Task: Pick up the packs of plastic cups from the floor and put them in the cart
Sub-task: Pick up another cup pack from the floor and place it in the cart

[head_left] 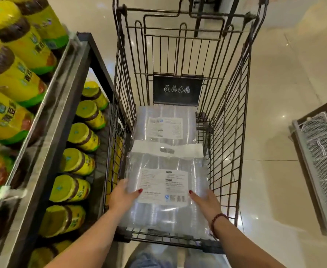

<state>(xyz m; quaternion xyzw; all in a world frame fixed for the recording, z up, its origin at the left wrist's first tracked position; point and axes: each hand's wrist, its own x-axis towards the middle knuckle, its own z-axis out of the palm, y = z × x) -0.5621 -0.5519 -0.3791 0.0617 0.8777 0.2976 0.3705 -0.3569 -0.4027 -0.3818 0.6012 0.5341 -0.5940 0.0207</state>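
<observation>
Near pack inside cart, overlapping far pack lying flat behind it. Gripped at both near sides by left hand and right hand, thumbs on top, fingers curled round edges. Likely two in, release pending; none visible on floor.

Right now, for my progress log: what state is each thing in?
near pack: in the cart, held at both sides
far pack: lying flat in the cart, untouched
left hand: grips the near pack
right hand: grips the near pack
cart: holds both packs
</observation>
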